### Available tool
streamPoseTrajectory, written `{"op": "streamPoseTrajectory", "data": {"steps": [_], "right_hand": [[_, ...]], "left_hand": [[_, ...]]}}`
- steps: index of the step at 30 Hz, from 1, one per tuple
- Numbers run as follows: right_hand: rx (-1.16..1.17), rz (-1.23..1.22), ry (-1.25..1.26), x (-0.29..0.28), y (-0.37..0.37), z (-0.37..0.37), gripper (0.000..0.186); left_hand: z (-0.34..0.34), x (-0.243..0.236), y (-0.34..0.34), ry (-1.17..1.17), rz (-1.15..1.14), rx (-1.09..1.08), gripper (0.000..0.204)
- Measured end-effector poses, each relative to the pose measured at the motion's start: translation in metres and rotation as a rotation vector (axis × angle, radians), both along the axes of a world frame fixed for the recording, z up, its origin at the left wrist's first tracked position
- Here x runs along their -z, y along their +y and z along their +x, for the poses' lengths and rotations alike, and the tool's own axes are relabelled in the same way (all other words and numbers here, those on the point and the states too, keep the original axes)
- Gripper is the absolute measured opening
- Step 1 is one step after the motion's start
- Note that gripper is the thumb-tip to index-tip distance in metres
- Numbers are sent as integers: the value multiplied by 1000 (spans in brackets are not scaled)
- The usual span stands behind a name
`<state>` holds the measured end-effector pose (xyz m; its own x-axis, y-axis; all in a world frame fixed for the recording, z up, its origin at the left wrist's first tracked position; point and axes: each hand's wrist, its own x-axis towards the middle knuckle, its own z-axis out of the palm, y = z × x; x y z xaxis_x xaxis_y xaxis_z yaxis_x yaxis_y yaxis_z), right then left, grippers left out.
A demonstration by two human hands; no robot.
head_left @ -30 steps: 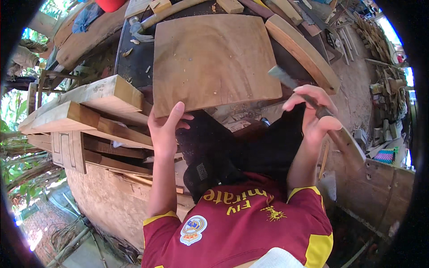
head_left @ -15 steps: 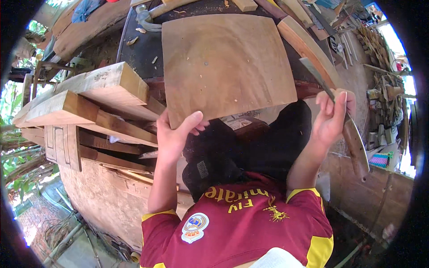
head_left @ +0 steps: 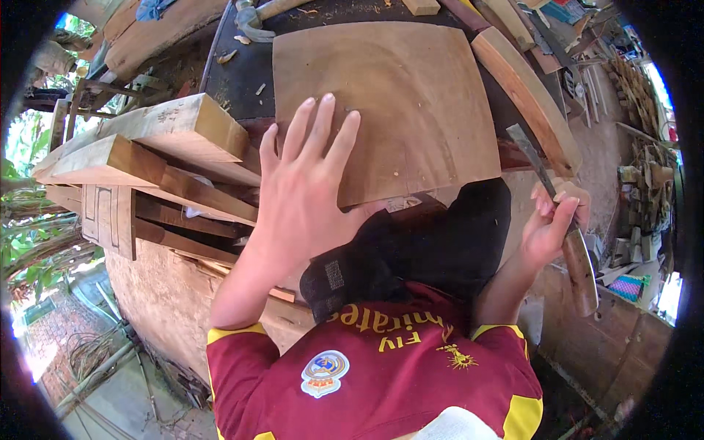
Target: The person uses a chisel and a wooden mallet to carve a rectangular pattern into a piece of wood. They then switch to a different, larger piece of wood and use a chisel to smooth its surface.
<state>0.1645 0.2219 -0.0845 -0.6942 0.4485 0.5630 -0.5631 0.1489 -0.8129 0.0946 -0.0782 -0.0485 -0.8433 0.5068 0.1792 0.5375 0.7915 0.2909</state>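
Note:
A flat brown wooden board (head_left: 411, 110) lies before me, its near edge reaching over my lap. My left hand (head_left: 304, 176) is open over the board's near left part, fingers spread and pointing away from me; whether the palm presses on it I cannot tell. Off to the right, my right hand (head_left: 554, 224) is closed around a chisel (head_left: 579, 275). Its narrow metal blade points up and away, and its wooden handle hangs down below the fist. The chisel is apart from the board.
Thick timber pieces (head_left: 183, 128) are stacked at the left. A hammer (head_left: 253, 22) lies on the dark bench (head_left: 235, 81) behind the board. One curved wooden piece (head_left: 528, 95) rests along the board's right side. More wood scraps lie at the far right.
My left hand has let go of the board's near left corner and spread out over its surface. The chisel in my right hand has dipped slightly lower.

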Motion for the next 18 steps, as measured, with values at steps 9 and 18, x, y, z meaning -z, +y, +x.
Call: {"op": "streamPoseTrajectory", "data": {"steps": [9, 18], "right_hand": [[0, -11, -23, 8, 10, -2, 31], [36, 25, 14, 13, 9, -2, 35]], "left_hand": [[-3, -8, 4, -11, -86, -53, 100], [-10, -11, 4, -43, -27, -55, 99]]}}
